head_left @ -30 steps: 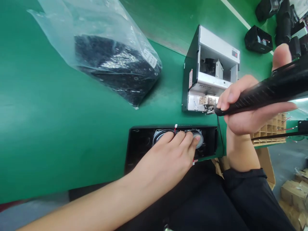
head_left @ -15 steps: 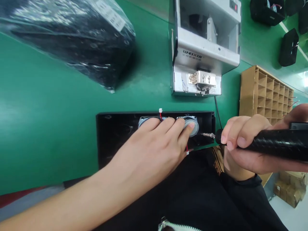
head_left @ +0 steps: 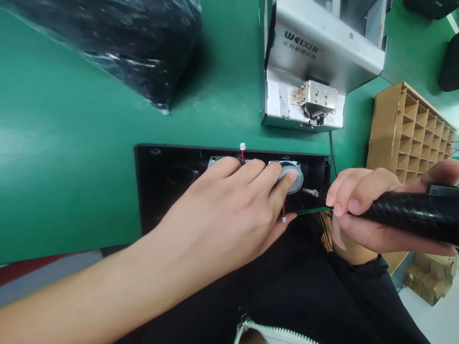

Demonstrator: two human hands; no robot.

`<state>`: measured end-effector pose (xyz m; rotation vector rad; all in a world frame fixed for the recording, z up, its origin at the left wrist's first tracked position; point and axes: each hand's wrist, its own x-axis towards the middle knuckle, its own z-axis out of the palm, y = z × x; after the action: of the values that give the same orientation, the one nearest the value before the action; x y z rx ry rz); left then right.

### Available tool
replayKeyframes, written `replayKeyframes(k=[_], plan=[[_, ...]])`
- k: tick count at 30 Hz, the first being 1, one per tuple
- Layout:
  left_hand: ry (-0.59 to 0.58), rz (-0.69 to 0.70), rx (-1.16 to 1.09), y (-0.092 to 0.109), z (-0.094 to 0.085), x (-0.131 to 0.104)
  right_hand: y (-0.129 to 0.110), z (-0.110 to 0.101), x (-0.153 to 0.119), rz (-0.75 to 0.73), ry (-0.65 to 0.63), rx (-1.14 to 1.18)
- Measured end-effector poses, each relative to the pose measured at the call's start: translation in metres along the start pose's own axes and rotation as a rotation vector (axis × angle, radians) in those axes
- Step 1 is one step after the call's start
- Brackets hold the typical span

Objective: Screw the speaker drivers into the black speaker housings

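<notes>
Resting palm-down on spkr (head_left: 296,182): L hand (head_left: 238,203)

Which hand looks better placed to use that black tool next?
Probably the right hand: it grips the black tool, its tip near the grey speaker. The left hand touches that speaker.

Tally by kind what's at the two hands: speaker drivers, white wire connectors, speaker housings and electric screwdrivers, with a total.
Speaker drivers: 2, one mostly hidden by the left hand
White wire connectors: 2
Black speaker housing: 1
Electric screwdriver: 1, in the right hand
Total in view: 6
</notes>
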<state>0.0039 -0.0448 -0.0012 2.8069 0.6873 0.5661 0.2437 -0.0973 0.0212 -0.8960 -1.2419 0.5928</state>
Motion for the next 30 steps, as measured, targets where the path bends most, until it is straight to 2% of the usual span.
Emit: replayKeyframes(k=[2, 4, 8, 14, 20, 23, 27, 30], plan=[[-0.009, -0.012, -0.010, 0.001, 0.000, 0.000, 0.011, -0.003, 0.000, -0.079, -0.018, -0.017], [0.001, -0.013, -0.010, 0.002, 0.000, 0.000, 0.017, -0.006, 0.000, -0.089, -0.047, -0.027], [0.023, -0.002, -0.012, 0.002, -0.002, 0.003, 0.018, -0.004, 0.001, -0.146, -0.048, 0.061], [0.013, -0.016, -0.001, 0.003, -0.004, 0.004, 0.011, 0.004, -0.003, -0.088, -0.013, 0.081], [-0.009, -0.026, -0.002, 0.003, -0.004, 0.004, 0.013, 0.012, -0.003, -0.119, 0.015, 0.043], [-0.029, -0.038, -0.013, 0.004, -0.006, 0.005, 0.014, 0.010, -0.003, -0.141, 0.081, 0.009], [-0.036, -0.036, -0.012, 0.005, -0.007, 0.006, 0.007, 0.002, -0.007, -0.048, -0.023, 0.060], [-0.047, -0.039, -0.017, 0.005, -0.006, 0.005, 0.001, -0.001, -0.009, -0.058, 0.012, 0.003]])
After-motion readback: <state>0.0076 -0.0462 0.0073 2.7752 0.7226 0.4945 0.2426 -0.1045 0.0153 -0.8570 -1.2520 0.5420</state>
